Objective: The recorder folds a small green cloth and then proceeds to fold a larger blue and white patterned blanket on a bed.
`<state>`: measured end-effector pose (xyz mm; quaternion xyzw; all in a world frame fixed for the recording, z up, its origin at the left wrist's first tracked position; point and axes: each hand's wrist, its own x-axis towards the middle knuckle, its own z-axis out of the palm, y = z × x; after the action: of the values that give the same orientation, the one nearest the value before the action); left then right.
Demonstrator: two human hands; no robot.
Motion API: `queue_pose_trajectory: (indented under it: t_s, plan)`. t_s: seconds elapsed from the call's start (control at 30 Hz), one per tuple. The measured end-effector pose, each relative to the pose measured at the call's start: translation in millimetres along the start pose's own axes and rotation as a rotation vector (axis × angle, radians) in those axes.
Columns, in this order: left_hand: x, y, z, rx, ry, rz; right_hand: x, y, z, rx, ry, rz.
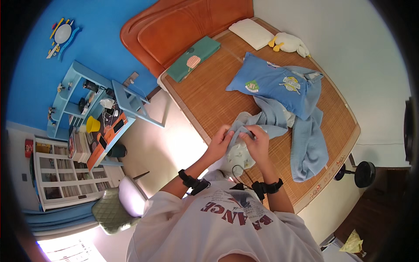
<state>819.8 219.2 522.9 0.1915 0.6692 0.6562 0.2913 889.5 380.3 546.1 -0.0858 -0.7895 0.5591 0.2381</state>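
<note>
Both hands grip the blue-grey fabric of a light blanket (309, 154) at the near edge of the bed. My left hand (220, 142) pinches a fold between thumb and fingers, and my right hand (256, 140) holds another fold just beside it. A pale patterned part of the cloth (239, 154) hangs below and between the hands. From there the blanket runs across the woven bed mat (203, 95). A blue pillow with printed patches (271, 86) lies partly on top of the blanket.
A folded green cloth (193, 59), a white pillow (251, 33) and a white plush toy (289, 43) lie near the wooden headboard (183, 29). Left stand a blue desk (122, 131) and a green quilted chair (113, 209). A black fan (364, 174) is beyond the bed's right edge.
</note>
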Motion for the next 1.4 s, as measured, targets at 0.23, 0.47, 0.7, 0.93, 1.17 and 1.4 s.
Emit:
queue_pose_trajectory:
  t_s: [0.23, 0.47, 0.7, 0.93, 1.17, 1.4]
  plan:
    - [-8, -16, -8, 0.052, 0.037, 0.051, 11, 5, 5, 0.016, -0.085, 0.193]
    - [-2, -22, -27, 0.024, -0.046, -0.028, 13, 32, 28, 0.095, -0.155, 0.323]
    - [17, -23, -57, 0.107, -0.08, -0.024, 33, 26, 48, 0.04, -0.212, 0.373]
    - [43, -28, -82, 0.105, -0.089, 0.051, 57, 29, 70, -0.334, -0.24, -0.419]
    - [60, -27, -111, 0.213, -0.043, 0.182, 65, 41, 68, -0.49, -0.143, -0.218]
    - [79, -76, -126, 0.598, -0.368, 0.544, 97, -12, -19, -0.005, 0.325, -0.005]
